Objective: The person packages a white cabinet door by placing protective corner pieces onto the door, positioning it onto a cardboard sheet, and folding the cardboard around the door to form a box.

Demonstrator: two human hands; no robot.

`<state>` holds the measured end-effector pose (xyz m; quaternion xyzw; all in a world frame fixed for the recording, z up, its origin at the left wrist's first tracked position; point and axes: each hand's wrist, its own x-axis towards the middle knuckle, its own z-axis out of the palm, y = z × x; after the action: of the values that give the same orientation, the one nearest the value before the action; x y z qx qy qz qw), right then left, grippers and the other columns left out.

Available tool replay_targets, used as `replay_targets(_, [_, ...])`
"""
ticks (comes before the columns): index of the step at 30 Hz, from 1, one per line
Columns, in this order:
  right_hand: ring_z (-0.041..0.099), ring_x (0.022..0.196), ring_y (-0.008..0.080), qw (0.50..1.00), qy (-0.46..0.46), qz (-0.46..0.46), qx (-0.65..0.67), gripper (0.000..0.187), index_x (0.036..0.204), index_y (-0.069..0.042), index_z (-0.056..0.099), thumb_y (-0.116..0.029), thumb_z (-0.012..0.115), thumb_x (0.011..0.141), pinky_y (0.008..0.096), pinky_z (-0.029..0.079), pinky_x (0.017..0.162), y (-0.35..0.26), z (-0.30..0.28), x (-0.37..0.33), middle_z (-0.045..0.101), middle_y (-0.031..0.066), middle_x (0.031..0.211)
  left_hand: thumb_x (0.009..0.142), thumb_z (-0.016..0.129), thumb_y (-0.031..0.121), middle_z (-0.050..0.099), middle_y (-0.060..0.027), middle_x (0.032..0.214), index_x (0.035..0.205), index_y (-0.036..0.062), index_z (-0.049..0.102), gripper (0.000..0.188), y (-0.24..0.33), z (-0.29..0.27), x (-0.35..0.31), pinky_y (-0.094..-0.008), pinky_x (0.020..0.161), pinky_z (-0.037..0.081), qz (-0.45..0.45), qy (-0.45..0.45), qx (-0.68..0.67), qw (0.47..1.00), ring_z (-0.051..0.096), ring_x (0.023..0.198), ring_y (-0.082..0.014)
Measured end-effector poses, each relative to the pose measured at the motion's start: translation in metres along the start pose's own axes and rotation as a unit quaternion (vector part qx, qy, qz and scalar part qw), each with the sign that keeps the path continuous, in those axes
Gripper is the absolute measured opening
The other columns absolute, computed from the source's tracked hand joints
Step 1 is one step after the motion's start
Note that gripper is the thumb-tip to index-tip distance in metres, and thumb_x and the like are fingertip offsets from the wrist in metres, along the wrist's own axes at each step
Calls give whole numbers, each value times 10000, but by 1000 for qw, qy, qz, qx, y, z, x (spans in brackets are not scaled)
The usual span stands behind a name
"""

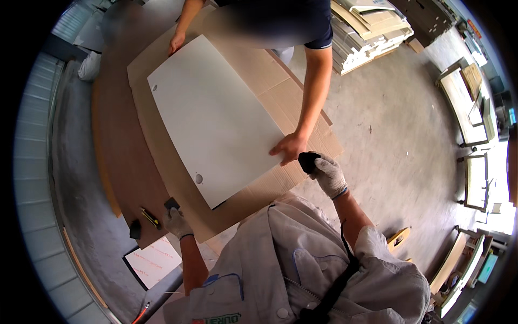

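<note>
While your right hand point(330, 177) is closed around a black lump point(308, 162), which you hold just off the near right edge of a cardboard sheet point(264, 192), your left hand point(177, 222) is well apart from it. Your left fingers meet a small dark grey pad point(171, 203) at the cardboard's left edge, beside the bare tabletop; you can't tell from this view whether they pinch it or only touch it. You wear a pale knit glove on each hand.

Between and beyond your hands, a white board point(210, 119) lies flat on the cardboard, with two round holes near its left edge. Across from you, a co-worker's hand point(291, 147) rests at the board's near right corner, close to your black lump, and the co-worker's other hand point(176, 42) is at the far left corner.

Under the cardboard is a brown table point(121, 148). Just left of your left hand, a yellow and black knife point(150, 217) lies on it, with a small black piece point(135, 229) near the table's edge. Below that edge you have a white sheet point(156, 262) with red writing. Off to your right, a yellow tool point(398, 238) sits on the concrete floor point(383, 146), and stacked boards point(372, 38) stand farther back.
</note>
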<state>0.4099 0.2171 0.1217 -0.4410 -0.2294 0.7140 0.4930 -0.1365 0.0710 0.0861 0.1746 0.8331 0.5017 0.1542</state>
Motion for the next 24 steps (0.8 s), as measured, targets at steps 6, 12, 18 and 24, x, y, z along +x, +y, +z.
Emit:
replay_targets(6, [682, 873, 120, 983, 146, -4, -110, 439, 1376, -1, 728, -227, 756, 1001, 289, 527, 724, 19, -33, 39, 778, 37, 1066, 951, 672, 215, 726, -184, 906, 1110, -50, 714, 311, -79, -24, 75, -422, 898, 561, 81, 94, 251, 960, 704, 924, -355])
replay_targets(12, [736, 1035, 198, 949, 110, -46, -291, 483, 1402, -25, 717, -209, 765, 957, 338, 580, 895, 39, -23, 79, 776, 100, 1187, 1045, 636, 302, 699, -178, 1041, 1170, -39, 696, 368, -31, 35, 3, -401, 974, 538, 273, -24, 204, 940, 685, 1066, -339])
replay_targets(18, [712, 1133, 392, 847, 132, -169, -487, 429, 1309, -49, 748, -240, 752, 925, 441, 574, 997, 43, -7, 71, 728, 224, 1257, 1106, 591, 417, 681, -51, 1098, 1314, 32, 675, 445, -23, 59, -64, -347, 875, 532, -122, -270, -38, 954, 646, 990, -190])
replay_targets(24, [726, 1088, 401, 800, 64, -157, -576, 439, 1276, -38, 742, -284, 797, 916, 459, 586, 931, 33, -3, 70, 738, 226, 1185, 1074, 657, 448, 659, -4, 1201, 1402, 37, 643, 526, -8, 56, -68, -315, 840, 505, -100, -317, -6, 943, 597, 1013, -123])
